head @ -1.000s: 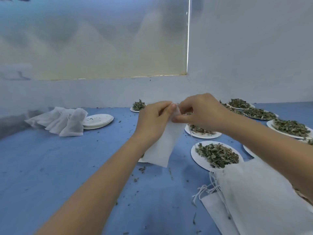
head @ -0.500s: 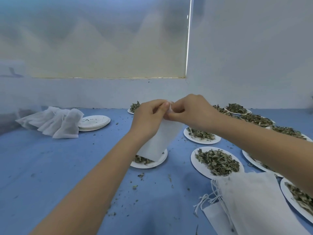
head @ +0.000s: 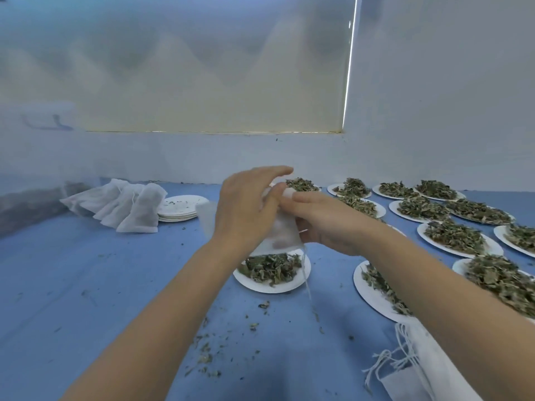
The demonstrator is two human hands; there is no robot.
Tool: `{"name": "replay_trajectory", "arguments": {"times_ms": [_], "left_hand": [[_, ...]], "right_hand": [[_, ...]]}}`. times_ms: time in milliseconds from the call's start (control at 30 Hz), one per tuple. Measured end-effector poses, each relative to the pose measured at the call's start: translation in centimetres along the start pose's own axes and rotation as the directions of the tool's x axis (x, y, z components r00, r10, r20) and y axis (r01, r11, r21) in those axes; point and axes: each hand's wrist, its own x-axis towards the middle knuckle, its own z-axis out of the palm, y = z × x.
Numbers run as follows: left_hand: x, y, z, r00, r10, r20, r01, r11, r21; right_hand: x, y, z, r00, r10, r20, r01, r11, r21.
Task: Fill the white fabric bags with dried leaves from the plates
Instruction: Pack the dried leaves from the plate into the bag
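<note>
Two hands meet at the mouth of one white fabric bag (head: 282, 235), held up in the air just above the near plate of leaves (head: 272, 274). On the left hand (head: 249, 209) the thumb pinches the bag's upper edge while the other fingers stretch out nearly straight over the top. The right hand (head: 324, 224) comes in from the other side, fingers curled round the cloth, and seems to be working the opening apart; whether the mouth is open yet is hidden behind the hands. The bag hangs flat and limp, so by my judgement nothing is in it yet. Its drawstring (head: 306, 279) dangles down past the plate's rim.

Holding the bag right over that plate looks deliberate: any leaves that spill would fall back onto the pile, not the blue table (head: 86, 285), where crumbs (head: 205, 354) already lie scattered.

Further out to the right, many more loaded plates (head: 457, 238) wait in rows, within reach. Bottom right lies a stack of empty bags (head: 417, 371) with strings loose. Far left, filled bags (head: 127, 206) lie in a row, and just beside them is a stack of emptied plates (head: 182, 206). I read that as work flowing right to left.
</note>
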Motion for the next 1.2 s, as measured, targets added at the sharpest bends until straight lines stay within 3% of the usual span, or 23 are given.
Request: {"name": "replay_trajectory", "arguments": {"times_ms": [100, 200, 333, 500, 733, 867, 967, 1033, 1100, 1133, 1200], "left_hand": [[-1.0, -0.6, -0.4, 0.978, 0.100, 0.185, -0.101, 0.995, -0.002], [-1.9, -1.8, 0.5, 0.918, 0.147, 0.367, -0.231, 0.953, 0.195], [-2.2, -3.2, 0.9, 0.932, 0.170, 0.321, -0.274, 0.909, 0.314], [-2.3, -4.7, -0.5, 0.894, 0.262, 0.363, -0.385, 0.864, 0.325], [-3.1, -5.6, 0.1, 0.949, 0.176, 0.260, -0.280, 0.850, 0.446], [-4.0, -7.6, 0.2, 0.946, 0.062, 0.318, -0.232, 0.816, 0.530], [-4.6, -9.4, 0.2, 0.945, -0.102, 0.312, -0.090, 0.833, 0.547], [-4.8, -10.9, 0.6, 0.935, -0.218, 0.281, 0.032, 0.838, 0.544], [-4.8, -12.1, 1.1, 0.910, -0.307, 0.280, 0.121, 0.841, 0.528], [-4.8, -12.5, 1.4, 0.903, -0.325, 0.281, 0.140, 0.841, 0.522], [-4.7, -13.1, 2.1, 0.894, -0.341, 0.290, 0.154, 0.842, 0.517]], "right_hand": [[0.7, 0.5, 0.1, 1.000, -0.003, 0.005, 0.001, 0.967, 0.255], [1.0, 0.6, 0.6, 0.995, -0.010, 0.097, -0.036, 0.886, 0.463], [1.3, 1.2, 1.2, 0.982, -0.041, 0.185, -0.068, 0.835, 0.546], [1.8, 2.1, 0.4, 0.954, -0.067, 0.291, -0.105, 0.838, 0.536], [4.4, 2.7, 2.6, 0.924, -0.093, 0.371, -0.174, 0.761, 0.625], [5.6, 3.5, 2.7, 0.925, 0.039, 0.377, -0.215, 0.874, 0.436], [6.2, 4.8, 1.6, 0.999, 0.036, 0.006, -0.036, 0.999, 0.037], [6.9, 6.2, 0.5, 0.973, -0.067, -0.223, -0.026, 0.921, -0.389], [7.5, 7.6, -0.1, 0.964, -0.075, -0.256, -0.127, 0.715, -0.687], [7.7, 8.5, -0.2, 0.971, -0.018, -0.240, -0.171, 0.647, -0.743], [7.9, 9.9, -0.1, 0.970, 0.097, -0.223, -0.234, 0.621, -0.748]]}}
